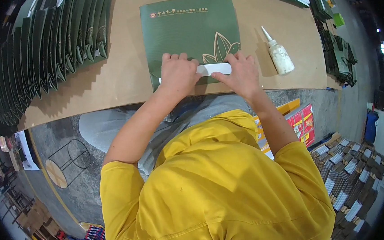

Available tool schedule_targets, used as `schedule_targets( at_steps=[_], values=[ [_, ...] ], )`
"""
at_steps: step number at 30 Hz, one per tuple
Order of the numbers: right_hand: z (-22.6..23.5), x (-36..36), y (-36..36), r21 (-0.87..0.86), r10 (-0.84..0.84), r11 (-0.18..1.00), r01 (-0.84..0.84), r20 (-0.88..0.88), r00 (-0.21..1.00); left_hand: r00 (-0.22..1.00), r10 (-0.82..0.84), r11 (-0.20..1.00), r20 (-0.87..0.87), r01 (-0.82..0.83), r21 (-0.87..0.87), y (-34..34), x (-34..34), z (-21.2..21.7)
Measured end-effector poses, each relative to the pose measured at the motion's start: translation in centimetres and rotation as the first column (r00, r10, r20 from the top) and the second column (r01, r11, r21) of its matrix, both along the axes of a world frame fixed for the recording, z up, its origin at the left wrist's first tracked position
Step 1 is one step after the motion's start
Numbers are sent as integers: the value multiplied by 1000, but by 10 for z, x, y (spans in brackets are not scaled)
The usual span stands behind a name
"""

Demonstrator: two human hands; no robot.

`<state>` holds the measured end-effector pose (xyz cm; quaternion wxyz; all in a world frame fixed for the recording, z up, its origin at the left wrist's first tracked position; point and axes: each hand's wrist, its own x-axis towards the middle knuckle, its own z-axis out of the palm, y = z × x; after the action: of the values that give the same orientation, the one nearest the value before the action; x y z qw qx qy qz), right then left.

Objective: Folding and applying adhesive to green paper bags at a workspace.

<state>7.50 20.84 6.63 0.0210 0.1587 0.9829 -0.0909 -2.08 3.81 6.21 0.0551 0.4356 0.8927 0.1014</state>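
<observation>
One brown bench fills the top of the frame. At upper left, one fanned row of green bags. At centre, one flat green bag, both hands pressing one white strip on its lower edge: left hand, right hand. One glue bottle lies to the right.

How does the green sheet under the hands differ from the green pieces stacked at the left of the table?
The green sheet lies alone, flat and face up, showing its leaf drawing; the stacked green pieces overlap in a fanned row, so mostly edges show. The left hand and right hand press a white strip on the sheet's near edge; nothing touches the stack. Both are dark green and rest on the brown table.
</observation>
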Motion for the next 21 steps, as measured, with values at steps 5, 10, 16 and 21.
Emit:
schedule_targets(
  at_steps=[5,10,16,21],
  values=[
    [-9,1,3,44,-8,999,14,-135,991,999,44,999,-12,-44,-7,4,-8,-7],
    [-21,0,26,-358,-272,913,198,-172,947,995,93,995,17,-94,27,-8,-12,-10],
    [-18,0,50,-561,-296,789,248,7,955,962,-41,999,269,35,27,1,-24,-9],
    [-1,-4,36,-629,-247,762,155,-61,967,797,316,924,-514,-381,-22,-70,-142,-14]
  ],
)
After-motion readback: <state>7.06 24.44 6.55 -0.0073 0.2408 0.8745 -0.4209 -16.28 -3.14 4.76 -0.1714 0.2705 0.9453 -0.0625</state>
